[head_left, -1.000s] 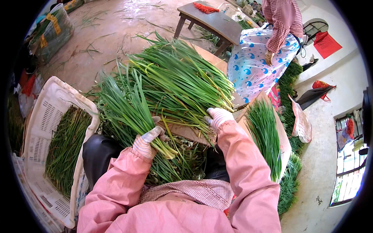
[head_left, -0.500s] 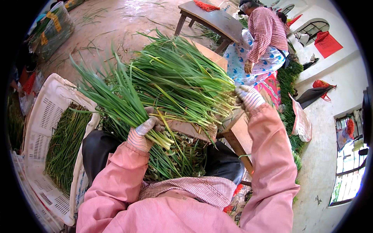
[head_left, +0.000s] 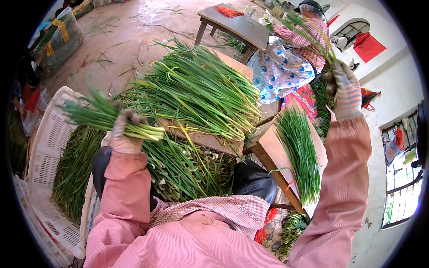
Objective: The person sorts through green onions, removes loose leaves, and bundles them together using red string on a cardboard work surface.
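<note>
My left hand (head_left: pixel 127 129), in a striped, soiled glove, is closed around a bunch of garlic chives (head_left: pixel 96 112). The pale cut ends point right and the leaf tips blur over the white crate. Raised at the upper right, my right hand (head_left: pixel 346 87), gloved too, grips a few chive stalks (head_left: pixel 313 38) with their leaves pointing up and left. Between the hands, a large heap of chives (head_left: pixel 201 87) lies on a wooden board (head_left: pixel 237 64), pale ends toward the right. A neat chive bundle (head_left: pixel 300 154) rests on a stand (head_left: pixel 270 145) below my right hand.
At left stands a white plastic crate (head_left: pixel 49 152) with chives inside. Loose chives and trimmings (head_left: pixel 192 172) fill the space over my lap. A low table (head_left: pixel 232 27) holds red ties (head_left: pixel 229 11). Beyond it, another person (head_left: pixel 308 35) sits in a blue-patterned apron.
My right hand has risen from the heap toward the upper right with stalks, uncovering the bundle on the stand. My left hand has moved left and up, its bunch now nearly level.
</note>
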`<act>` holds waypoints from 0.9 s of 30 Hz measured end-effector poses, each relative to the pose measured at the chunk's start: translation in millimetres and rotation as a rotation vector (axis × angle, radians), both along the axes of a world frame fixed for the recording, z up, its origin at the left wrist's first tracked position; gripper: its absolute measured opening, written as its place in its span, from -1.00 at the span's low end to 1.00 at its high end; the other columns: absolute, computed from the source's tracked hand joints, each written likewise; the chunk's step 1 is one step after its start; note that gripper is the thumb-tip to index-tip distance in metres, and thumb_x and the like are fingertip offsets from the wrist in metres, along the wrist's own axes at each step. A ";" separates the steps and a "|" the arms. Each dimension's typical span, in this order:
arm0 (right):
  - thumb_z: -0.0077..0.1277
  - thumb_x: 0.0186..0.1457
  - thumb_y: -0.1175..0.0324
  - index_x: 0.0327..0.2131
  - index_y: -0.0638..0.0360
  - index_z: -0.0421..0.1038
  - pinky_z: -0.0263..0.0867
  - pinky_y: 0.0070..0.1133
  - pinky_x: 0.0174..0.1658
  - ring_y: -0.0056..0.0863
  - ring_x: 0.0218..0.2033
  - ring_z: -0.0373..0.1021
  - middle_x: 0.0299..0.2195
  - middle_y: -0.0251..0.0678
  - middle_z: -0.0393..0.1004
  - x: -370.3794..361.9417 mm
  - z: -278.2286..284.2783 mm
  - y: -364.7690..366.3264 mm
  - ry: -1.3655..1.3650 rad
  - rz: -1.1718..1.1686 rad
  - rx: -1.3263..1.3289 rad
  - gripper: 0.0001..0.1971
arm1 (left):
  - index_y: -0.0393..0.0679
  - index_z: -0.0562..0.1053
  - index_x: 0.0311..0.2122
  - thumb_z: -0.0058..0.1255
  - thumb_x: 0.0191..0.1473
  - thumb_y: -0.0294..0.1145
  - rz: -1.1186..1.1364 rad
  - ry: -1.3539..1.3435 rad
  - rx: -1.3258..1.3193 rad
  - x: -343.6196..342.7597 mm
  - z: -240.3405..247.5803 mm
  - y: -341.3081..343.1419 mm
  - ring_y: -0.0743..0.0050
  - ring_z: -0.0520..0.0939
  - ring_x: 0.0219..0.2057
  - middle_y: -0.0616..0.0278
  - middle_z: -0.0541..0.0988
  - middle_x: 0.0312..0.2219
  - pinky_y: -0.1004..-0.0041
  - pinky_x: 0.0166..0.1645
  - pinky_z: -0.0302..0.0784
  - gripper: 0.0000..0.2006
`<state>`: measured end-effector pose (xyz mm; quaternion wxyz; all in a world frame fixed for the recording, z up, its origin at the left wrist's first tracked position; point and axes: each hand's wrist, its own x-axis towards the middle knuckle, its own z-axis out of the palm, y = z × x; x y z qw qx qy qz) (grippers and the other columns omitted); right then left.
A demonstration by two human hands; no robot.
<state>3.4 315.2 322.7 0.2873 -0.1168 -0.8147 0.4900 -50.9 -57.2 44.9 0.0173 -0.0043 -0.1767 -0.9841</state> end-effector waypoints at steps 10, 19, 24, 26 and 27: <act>-0.12 0.04 0.07 -0.29 0.04 0.41 0.35 -0.36 -0.25 -0.14 -0.34 0.42 -0.42 -0.12 0.48 107.0 -231.1 -85.0 -1.079 1.085 0.945 -0.70 | -0.03 0.40 -0.12 -0.07 0.09 -0.35 0.236 0.356 0.020 3.4 12.7 -85.5 0.61 0.37 -0.50 0.45 0.36 -0.55 0.33 -0.15 0.41 -0.78; -0.08 0.02 0.08 -0.15 0.09 0.34 0.28 -0.35 -0.16 -0.11 -0.23 0.36 -0.29 -0.09 0.42 6.3 -266.2 -21.4 -0.804 0.187 1.077 -0.62 | 0.08 0.41 -0.24 0.07 0.00 -0.29 -0.299 0.051 0.035 26.0 -18.0 16.1 0.54 0.35 -0.67 0.44 0.35 -0.71 0.32 -0.41 0.36 -0.82; -0.12 0.05 0.06 -0.21 0.16 0.39 0.27 -0.35 -0.14 -0.09 -0.21 0.35 -0.31 -0.05 0.44 -29.1 -262.8 1.8 -0.946 0.427 1.010 -0.62 | 0.13 0.42 -0.23 0.08 0.00 -0.28 -0.420 -0.071 -0.036 19.9 -36.0 39.2 0.54 0.37 -0.62 0.49 0.32 -0.67 0.31 -0.36 0.38 -0.82; -0.11 0.05 0.06 -0.23 0.18 0.40 0.27 -0.34 -0.14 -0.07 -0.21 0.35 -0.32 -0.04 0.44 -33.6 -259.3 0.4 -0.956 0.460 0.988 -0.62 | 0.13 0.41 -0.23 0.08 0.00 -0.28 -0.420 -0.113 -0.006 14.6 -38.4 40.2 0.54 0.38 -0.62 0.50 0.32 -0.66 0.30 -0.36 0.40 -0.81; -0.09 0.03 0.06 -0.21 0.16 0.39 0.27 -0.34 -0.12 -0.08 -0.19 0.34 -0.29 -0.05 0.44 -35.0 -263.3 -2.3 -0.999 0.474 1.010 -0.61 | 0.13 0.42 -0.23 0.09 -0.01 -0.28 -0.411 -0.120 0.010 11.9 -38.9 40.8 0.54 0.38 -0.62 0.50 0.32 -0.66 0.30 -0.37 0.40 -0.81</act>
